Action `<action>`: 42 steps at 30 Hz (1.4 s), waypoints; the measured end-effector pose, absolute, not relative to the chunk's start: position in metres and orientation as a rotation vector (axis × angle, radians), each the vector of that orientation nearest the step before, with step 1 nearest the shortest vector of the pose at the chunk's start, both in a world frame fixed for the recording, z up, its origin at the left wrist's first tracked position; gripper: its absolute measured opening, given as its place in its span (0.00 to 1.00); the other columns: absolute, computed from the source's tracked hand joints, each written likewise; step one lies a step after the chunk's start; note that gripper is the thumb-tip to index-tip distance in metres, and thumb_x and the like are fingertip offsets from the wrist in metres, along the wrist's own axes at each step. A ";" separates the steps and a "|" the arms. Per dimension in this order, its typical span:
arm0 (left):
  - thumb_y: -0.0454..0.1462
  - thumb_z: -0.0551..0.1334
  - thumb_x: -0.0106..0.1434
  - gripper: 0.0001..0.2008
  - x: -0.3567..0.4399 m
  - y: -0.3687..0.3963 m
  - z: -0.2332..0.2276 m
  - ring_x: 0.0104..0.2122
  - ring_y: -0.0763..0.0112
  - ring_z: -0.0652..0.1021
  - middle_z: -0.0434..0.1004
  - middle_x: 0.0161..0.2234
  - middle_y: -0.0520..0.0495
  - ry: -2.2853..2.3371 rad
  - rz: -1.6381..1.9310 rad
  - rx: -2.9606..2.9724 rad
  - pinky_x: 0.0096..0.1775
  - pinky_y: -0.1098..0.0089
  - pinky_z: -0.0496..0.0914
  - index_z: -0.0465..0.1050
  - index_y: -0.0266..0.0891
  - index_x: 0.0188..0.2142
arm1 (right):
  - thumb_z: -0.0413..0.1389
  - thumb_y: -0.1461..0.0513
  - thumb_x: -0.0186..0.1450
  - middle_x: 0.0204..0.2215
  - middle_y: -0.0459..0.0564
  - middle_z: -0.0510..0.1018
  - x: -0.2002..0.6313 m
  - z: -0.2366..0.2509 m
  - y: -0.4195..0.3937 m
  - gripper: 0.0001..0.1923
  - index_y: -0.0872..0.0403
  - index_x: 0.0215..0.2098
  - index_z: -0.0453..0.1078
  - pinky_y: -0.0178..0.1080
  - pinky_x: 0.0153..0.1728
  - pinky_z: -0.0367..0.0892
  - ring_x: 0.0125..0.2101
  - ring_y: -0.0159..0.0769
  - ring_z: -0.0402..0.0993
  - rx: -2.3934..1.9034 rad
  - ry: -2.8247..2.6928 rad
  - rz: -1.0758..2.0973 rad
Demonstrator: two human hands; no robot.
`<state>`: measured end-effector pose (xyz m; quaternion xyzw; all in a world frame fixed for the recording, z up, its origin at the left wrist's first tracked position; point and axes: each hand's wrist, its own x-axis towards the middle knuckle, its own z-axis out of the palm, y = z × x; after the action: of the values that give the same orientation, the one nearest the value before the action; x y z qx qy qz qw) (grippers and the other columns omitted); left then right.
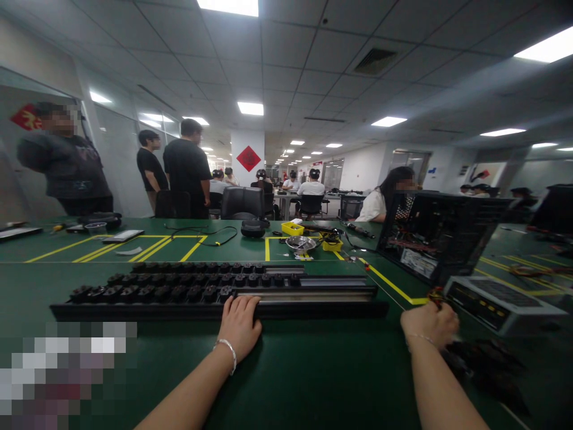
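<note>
In front of me lies a long black rack of parallel rails. Rows of small black round parts fill its left and middle stretches, and the rails show bare toward the right. My left hand rests on the front rail by the last part of the nearest row, fingers stretched over the edge. To the right, my right hand is closed on a bundle of thin coloured wires, beside a grey and black power supply unit. A dark heap of cables, blurred, lies under and beside that hand.
An open black computer case stands at right behind the power supply. Farther back are a metal bowl, yellow trays and a black cable. Yellow tape marks the green table. Several people stand or sit beyond.
</note>
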<state>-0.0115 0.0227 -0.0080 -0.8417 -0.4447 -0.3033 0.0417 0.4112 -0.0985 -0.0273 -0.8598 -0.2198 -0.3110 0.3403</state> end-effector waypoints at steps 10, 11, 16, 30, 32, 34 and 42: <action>0.40 0.51 0.60 0.18 -0.017 0.030 0.001 0.56 0.61 0.62 0.66 0.53 0.45 -1.445 -1.086 -2.421 0.55 0.57 0.57 0.67 0.42 0.48 | 0.40 0.60 0.62 0.57 0.58 0.60 0.279 0.011 -0.048 0.25 0.62 0.53 0.64 0.47 0.58 0.44 0.59 0.44 0.47 -2.102 -1.331 -0.612; 0.41 0.50 0.61 0.19 -0.019 0.032 0.000 0.57 0.60 0.59 0.63 0.56 0.45 -1.484 -1.091 -2.339 0.56 0.56 0.55 0.65 0.41 0.50 | 0.39 0.60 0.63 0.57 0.57 0.60 0.268 0.010 -0.044 0.25 0.61 0.53 0.64 0.46 0.58 0.43 0.59 0.43 0.47 -2.123 -1.380 -0.557; 0.42 0.47 0.62 0.27 -0.026 0.043 -0.005 0.61 0.54 0.51 0.54 0.61 0.38 -1.687 -0.936 -2.186 0.58 0.48 0.48 0.56 0.32 0.58 | 0.37 0.58 0.65 0.56 0.50 0.65 0.247 0.004 -0.038 0.25 0.55 0.53 0.66 0.47 0.58 0.44 0.58 0.41 0.53 -2.201 -1.505 -0.343; 0.44 0.47 0.62 0.21 -0.025 0.043 -0.005 0.61 0.52 0.51 0.55 0.61 0.41 -1.696 -0.846 -2.238 0.57 0.44 0.46 0.68 0.41 0.50 | 0.39 0.61 0.63 0.53 0.47 0.69 0.244 0.001 -0.035 0.24 0.53 0.50 0.69 0.44 0.56 0.45 0.55 0.38 0.58 -2.216 -1.381 -0.397; 0.43 0.48 0.62 0.21 -0.026 0.044 -0.005 0.61 0.52 0.52 0.56 0.60 0.41 -1.663 -0.873 -2.239 0.58 0.45 0.46 0.69 0.40 0.49 | 0.39 0.61 0.63 0.52 0.47 0.69 0.245 0.002 -0.036 0.23 0.53 0.50 0.69 0.45 0.56 0.45 0.55 0.38 0.58 -2.217 -1.376 -0.378; 0.43 0.49 0.62 0.20 -0.027 0.045 -0.005 0.61 0.53 0.54 0.57 0.59 0.40 -1.642 -0.900 -2.241 0.58 0.45 0.47 0.69 0.40 0.49 | 0.39 0.61 0.63 0.53 0.48 0.69 0.246 0.004 -0.038 0.23 0.53 0.50 0.69 0.45 0.56 0.46 0.55 0.38 0.58 -2.204 -1.410 -0.359; 0.40 0.49 0.61 0.18 -0.027 0.043 -0.003 0.56 0.56 0.63 0.60 0.58 0.41 -1.592 -0.969 -2.310 0.57 0.41 0.45 0.70 0.40 0.46 | 0.40 0.60 0.63 0.52 0.48 0.70 0.250 0.008 -0.041 0.23 0.52 0.50 0.69 0.44 0.54 0.49 0.55 0.39 0.59 -2.177 -1.448 -0.326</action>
<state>-0.0269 0.0433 -0.0029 -0.7754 -0.5344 -0.3251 0.0865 0.2499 -0.0406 0.0078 -0.7998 -0.5320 -0.1197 0.2509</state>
